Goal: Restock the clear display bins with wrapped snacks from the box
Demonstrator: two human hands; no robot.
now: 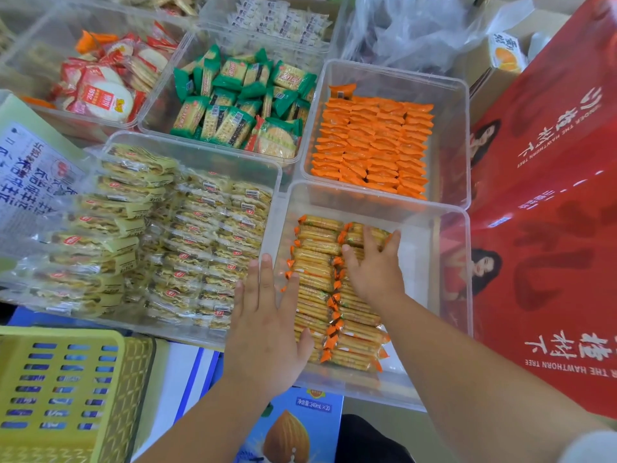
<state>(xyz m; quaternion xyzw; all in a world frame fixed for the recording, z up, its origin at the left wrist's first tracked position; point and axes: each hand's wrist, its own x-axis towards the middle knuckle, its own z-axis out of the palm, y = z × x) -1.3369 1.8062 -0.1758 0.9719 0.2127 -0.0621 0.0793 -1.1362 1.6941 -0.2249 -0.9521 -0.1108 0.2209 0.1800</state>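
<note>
Along the bin's (377, 202) left, 2 pack rows (317, 262) (right bare).

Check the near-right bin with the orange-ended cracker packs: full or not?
Part full. The bin holds two rows of packs lying well below its rim, and the floor strip along its right wall is bare.

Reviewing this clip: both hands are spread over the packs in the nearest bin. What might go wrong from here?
1. The left hand and right hand lie flat over the orange-ended cracker packs; hard pressing might crack the biscuits.
2. The nearest bin has bare floor to the right of the two rows, so the right row could slump sideways once released.
</note>
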